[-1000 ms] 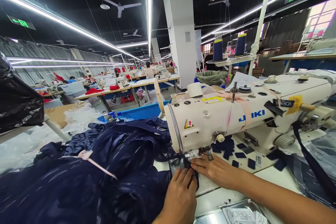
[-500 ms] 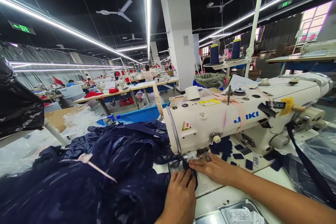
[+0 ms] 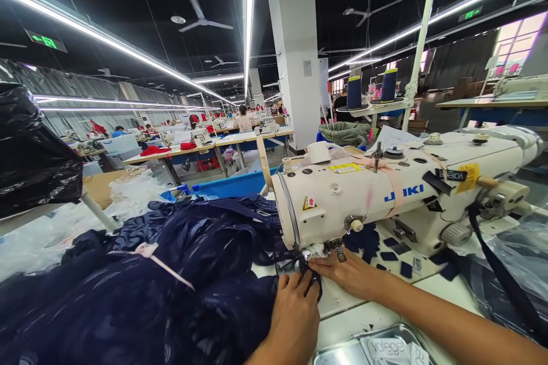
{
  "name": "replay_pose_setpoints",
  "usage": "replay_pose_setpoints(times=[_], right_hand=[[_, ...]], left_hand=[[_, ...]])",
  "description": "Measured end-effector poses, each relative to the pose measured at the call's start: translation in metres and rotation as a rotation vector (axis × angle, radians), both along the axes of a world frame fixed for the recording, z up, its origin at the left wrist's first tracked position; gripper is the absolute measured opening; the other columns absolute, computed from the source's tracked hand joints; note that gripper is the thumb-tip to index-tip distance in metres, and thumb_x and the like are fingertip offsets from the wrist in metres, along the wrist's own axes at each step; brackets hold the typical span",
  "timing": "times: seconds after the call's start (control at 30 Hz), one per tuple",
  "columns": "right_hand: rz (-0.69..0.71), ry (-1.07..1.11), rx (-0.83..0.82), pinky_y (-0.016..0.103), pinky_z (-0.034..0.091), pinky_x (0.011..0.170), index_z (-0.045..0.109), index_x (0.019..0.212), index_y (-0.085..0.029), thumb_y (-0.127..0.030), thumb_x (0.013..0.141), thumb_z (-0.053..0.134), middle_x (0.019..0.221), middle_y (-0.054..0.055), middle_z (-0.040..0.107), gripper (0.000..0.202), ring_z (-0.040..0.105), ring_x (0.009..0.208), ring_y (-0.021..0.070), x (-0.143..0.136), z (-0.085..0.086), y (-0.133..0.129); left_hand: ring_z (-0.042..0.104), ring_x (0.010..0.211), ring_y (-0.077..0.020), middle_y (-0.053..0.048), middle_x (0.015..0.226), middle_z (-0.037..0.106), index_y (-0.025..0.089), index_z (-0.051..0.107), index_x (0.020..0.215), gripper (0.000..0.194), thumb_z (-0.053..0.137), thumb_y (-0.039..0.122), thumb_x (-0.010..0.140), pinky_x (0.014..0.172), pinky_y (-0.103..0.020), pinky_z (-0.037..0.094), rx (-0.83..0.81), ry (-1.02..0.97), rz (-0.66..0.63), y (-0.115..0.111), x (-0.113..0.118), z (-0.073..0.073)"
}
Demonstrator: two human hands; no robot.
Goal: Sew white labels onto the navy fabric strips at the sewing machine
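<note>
Under the needle end of a white sewing machine [image 3: 363, 188] lies a small dark navy piece of fabric [image 3: 315, 285]. My left hand [image 3: 296, 311] is closed on its near edge, with fingers curled and side by side. From the right, my right hand [image 3: 349, 271] reaches in beside the presser foot [image 3: 309, 255]. Its fingers are close together, with the tips on the same fabric; its thumb is hidden. A large heap of navy garments [image 3: 141, 291] lies to the left, against the worked piece. A pale pink strip [image 3: 165, 265] rests on the heap.
Small navy patches [image 3: 387, 256] lie behind my right forearm. A metal tray [image 3: 342, 353] with printed labels [image 3: 385, 348] sits at the front edge. Two thread cones [image 3: 389, 85] stand behind the machine. A black plastic bag [image 3: 38, 154] hangs at left. A dark strap [image 3: 500, 268] hangs on the right.
My view has shifted slightly, so the room appears a little lower and farther right. Both hands stay on the fabric by the presser foot, with hardly any visible movement.
</note>
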State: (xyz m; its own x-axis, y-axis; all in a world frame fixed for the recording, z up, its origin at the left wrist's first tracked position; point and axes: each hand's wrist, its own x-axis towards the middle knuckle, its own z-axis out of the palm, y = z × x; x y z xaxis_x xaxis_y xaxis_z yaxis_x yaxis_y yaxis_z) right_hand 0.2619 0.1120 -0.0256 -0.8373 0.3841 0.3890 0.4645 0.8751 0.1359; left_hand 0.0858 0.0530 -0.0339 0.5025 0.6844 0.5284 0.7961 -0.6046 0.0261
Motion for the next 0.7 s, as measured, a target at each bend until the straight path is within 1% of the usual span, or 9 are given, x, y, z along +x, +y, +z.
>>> replay_pose_setpoints(times=[0.17,0.3,0.37,0.5,0.6,0.7], right_hand=[[-0.034,0.023,0.002,0.034,0.04,0.09,0.059,0.107,-0.012,0.001,0.082,0.03,0.106,0.01,0.063,0.04,0.055,0.102,0.0186,-0.0031,0.0056,-0.0013],[-0.048,0.016,0.011,0.037,0.038,0.092,0.056,0.112,-0.013,0.001,0.079,0.034,0.105,0.011,0.063,0.042,0.052,0.106,0.0204,-0.0037,0.0037,-0.001],[-0.076,0.003,0.01,0.037,0.039,0.09,0.056,0.114,-0.014,0.0,0.079,0.035,0.103,0.011,0.064,0.043,0.054,0.102,0.0212,-0.0039,0.0025,-0.0006],[-0.1,0.01,-0.02,0.036,0.041,0.087,0.058,0.112,-0.016,-0.003,0.082,0.037,0.098,0.009,0.066,0.039,0.057,0.094,0.0211,-0.0045,0.0028,0.0003],[-0.09,0.061,-0.03,0.034,0.04,0.087,0.06,0.109,-0.018,-0.005,0.084,0.036,0.098,0.009,0.065,0.036,0.055,0.097,0.0206,-0.0045,0.0042,0.0008],[-0.092,0.098,-0.041,0.032,0.04,0.085,0.061,0.107,-0.019,-0.006,0.084,0.038,0.097,0.008,0.065,0.035,0.056,0.095,0.0202,-0.004,0.0047,0.0018]], left_hand=[[0.054,0.085,-0.0208,-0.005,0.1,0.065,0.017,0.062,0.091,0.024,0.049,0.011,0.071,0.076,-0.038,0.041,-0.021,0.024,0.011,0.0026,0.0012,0.0015],[0.054,0.086,-0.0206,-0.004,0.1,0.065,0.017,0.061,0.092,0.024,0.049,0.011,0.072,0.077,-0.038,0.04,-0.033,0.065,0.039,0.0046,0.0029,0.0027],[0.055,0.086,-0.0204,-0.004,0.1,0.065,0.017,0.061,0.093,0.026,0.049,0.01,0.072,0.078,-0.037,0.04,-0.036,0.081,0.052,0.0058,0.0035,0.0027],[0.056,0.086,-0.0212,-0.005,0.099,0.066,0.016,0.062,0.093,0.028,0.047,0.008,0.071,0.079,-0.039,0.04,-0.031,0.078,0.064,0.0084,0.004,-0.0005],[0.056,0.086,-0.0223,-0.006,0.099,0.066,0.016,0.061,0.096,0.03,0.047,0.008,0.071,0.078,-0.04,0.04,0.01,0.061,0.06,0.0095,0.0041,-0.0047],[0.057,0.086,-0.0232,-0.007,0.099,0.066,0.016,0.061,0.099,0.031,0.045,0.01,0.073,0.079,-0.041,0.039,0.04,0.02,0.051,0.009,0.0031,-0.0069]])
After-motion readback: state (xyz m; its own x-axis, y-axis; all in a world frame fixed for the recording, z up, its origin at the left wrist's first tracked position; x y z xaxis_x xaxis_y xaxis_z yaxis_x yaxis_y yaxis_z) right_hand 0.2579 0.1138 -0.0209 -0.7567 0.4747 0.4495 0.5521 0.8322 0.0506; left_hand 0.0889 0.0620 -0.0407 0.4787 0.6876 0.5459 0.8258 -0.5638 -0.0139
